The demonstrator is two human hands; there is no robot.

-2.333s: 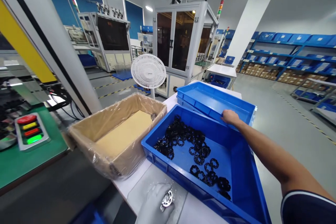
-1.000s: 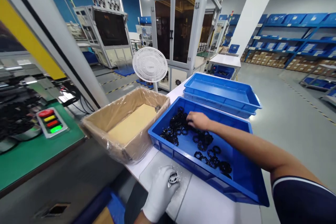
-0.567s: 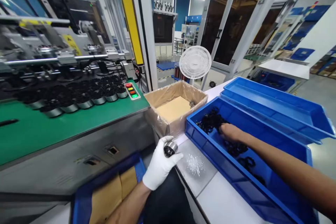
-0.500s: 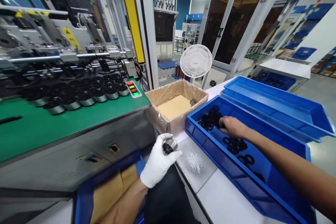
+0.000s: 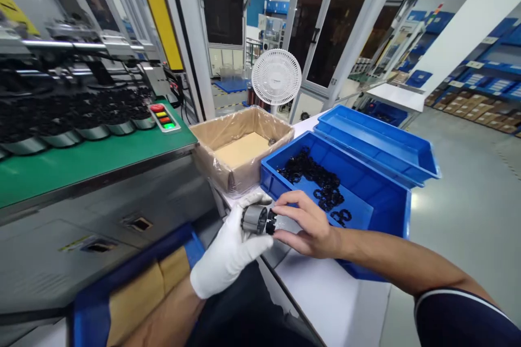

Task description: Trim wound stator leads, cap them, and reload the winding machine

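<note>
My left hand point(image 5: 228, 246), in a white glove, is closed around a grey metal motor stator core point(image 5: 254, 219) lying on its side, its open end facing right. Bare, my right hand point(image 5: 307, 225) pinches a black plastic ring point(image 5: 271, 222) between thumb and fingers. That ring is right at the core's open end; whether the two touch I cannot tell. Behind my right hand, many loose black rings point(image 5: 311, 171) lie in a blue plastic bin point(image 5: 401, 211).
A plastic-lined cardboard box point(image 5: 228, 171) stands left of the bin, with a white fan point(image 5: 277, 77) behind. Another blue tray point(image 5: 378, 135) lies at the back right. Finished-looking cores with black tops point(image 5: 61, 135) line a green bench point(image 5: 101, 160) beside a button panel point(image 5: 165, 118).
My right hand has come out of the blue bin with a black ring and moved to the core in my left hand. The view has turned right.
</note>
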